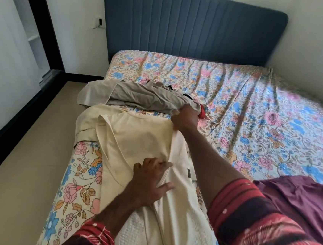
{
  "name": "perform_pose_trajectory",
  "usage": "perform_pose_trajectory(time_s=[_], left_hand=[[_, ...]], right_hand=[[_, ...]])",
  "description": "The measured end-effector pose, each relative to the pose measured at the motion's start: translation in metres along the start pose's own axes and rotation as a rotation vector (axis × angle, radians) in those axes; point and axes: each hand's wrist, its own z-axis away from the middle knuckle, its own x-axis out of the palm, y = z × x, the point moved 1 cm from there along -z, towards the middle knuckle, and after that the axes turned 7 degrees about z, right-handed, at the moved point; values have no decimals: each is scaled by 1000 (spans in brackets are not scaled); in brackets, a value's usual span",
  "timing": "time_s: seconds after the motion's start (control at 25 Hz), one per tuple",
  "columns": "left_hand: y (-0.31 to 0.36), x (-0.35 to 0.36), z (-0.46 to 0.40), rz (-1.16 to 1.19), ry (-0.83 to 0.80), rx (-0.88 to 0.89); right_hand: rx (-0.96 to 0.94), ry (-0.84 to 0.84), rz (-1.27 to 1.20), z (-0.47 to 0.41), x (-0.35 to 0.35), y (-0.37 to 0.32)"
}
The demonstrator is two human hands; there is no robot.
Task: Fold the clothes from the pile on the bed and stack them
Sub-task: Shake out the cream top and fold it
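— What's at the left of the frame?
— My left hand, fingers spread flat, presses the cream shirt on the bed.
— And toward the centre?
— My right hand pinches the shirt's far edge. The pile lies just above it.

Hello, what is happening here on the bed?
A person is folding a cream garment on the bed. The left hand presses flat on its middle, while the right hand grips its far edge. A grey-brown garment lies unfolded behind it, still waiting.
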Motion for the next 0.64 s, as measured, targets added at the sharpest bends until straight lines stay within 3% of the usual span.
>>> perform_pose_trajectory(time_s=[0.12, 0.28, 0.36, 0.48, 0.64], left_hand=[[0, 0, 4, 16, 44, 20], [-3, -15, 20, 117, 201, 11], [-9, -20, 43, 84, 272, 42], [-14, -24, 82, -23, 308, 85], [-13, -18, 135, -60, 154, 227]], right_hand=[[-116, -321, -211, 9, 14, -16], [-238, 23, -266, 43, -6, 10], [-240, 71, -172, 88, -21, 38], [-360, -97, 45, 180, -26, 77], [-478, -390, 180, 268, -6, 102]])
